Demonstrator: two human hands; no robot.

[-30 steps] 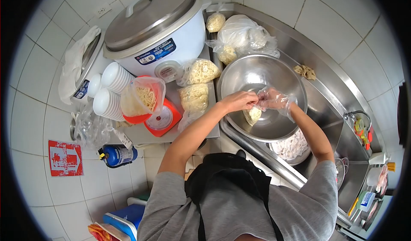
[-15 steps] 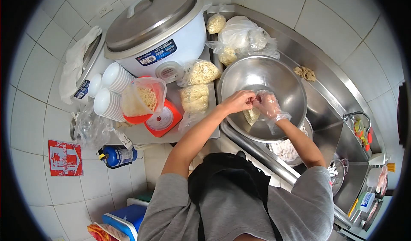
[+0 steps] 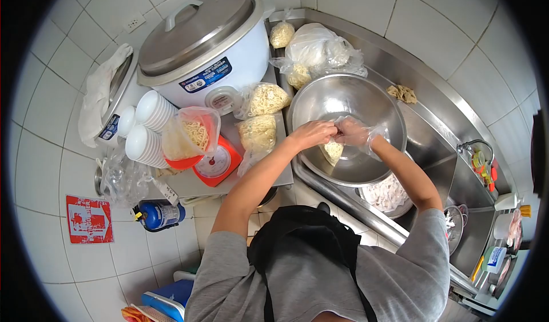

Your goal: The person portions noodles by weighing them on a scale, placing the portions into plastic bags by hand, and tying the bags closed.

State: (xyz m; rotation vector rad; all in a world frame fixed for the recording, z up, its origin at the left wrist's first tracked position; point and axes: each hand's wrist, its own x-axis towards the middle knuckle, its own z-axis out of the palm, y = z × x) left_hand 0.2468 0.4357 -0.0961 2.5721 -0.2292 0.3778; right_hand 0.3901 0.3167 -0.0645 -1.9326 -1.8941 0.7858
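Observation:
Over the large steel bowl (image 3: 366, 102), my left hand (image 3: 315, 134) is bare and pinches the gathered top of a small clear bag of noodles (image 3: 333, 152). My right hand (image 3: 351, 133), in a clear plastic glove, is closed on the same bag's top, right beside the left fingers. The bag hangs below both hands inside the bowl. To the left lie two bags of noodles (image 3: 267, 100), one behind the other. An orange scale (image 3: 219, 165) bears an orange container of noodles (image 3: 196, 134) lined with plastic.
A large rice cooker (image 3: 217, 64) stands behind stacked white bowls (image 3: 146, 144). More bags (image 3: 317, 47) sit behind the steel bowl. A pan of pale pieces (image 3: 386, 196) is partly under it. A faucet (image 3: 477, 144) is at right, a fire extinguisher (image 3: 157, 214) at lower left.
My right hand has shifted a little, with its fingers still at the bag's top beside my left hand. The whole view has tilted and moved slightly.

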